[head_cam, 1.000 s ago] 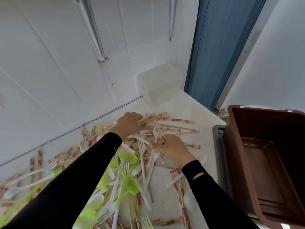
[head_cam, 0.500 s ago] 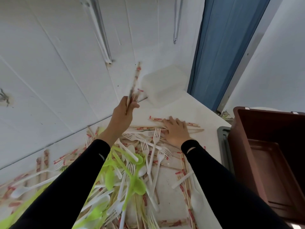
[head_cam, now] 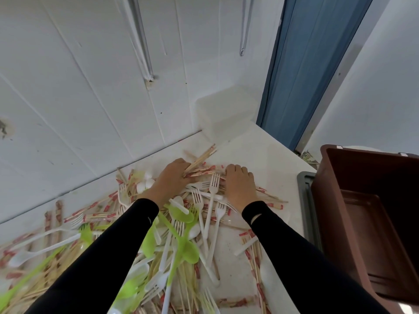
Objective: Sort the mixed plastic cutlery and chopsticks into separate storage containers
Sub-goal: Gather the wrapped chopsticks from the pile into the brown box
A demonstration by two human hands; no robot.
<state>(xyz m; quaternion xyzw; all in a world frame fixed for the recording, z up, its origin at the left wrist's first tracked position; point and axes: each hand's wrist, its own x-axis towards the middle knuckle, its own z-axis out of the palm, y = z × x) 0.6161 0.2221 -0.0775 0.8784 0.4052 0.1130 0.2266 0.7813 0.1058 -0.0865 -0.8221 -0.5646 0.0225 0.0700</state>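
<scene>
Nearest, the mixed pile (head_cam: 181,245) of white forks (head_cam: 213,184), green spoons (head_cam: 181,215) and paper-banded chopsticks covers the table (head_cam: 260,155). Beyond it, the left hand (head_cam: 174,180) grips a chopstick bundle (head_cam: 200,158) pointing toward the far clear container (head_cam: 224,114); the right hand (head_cam: 238,184) lies with fingers bent on loose chopsticks (head_cam: 269,197), its grip not discernible. Likely hazard: unaligned sticks slipping from the bundle, or snagged forks riding along into the wrong container.
</scene>
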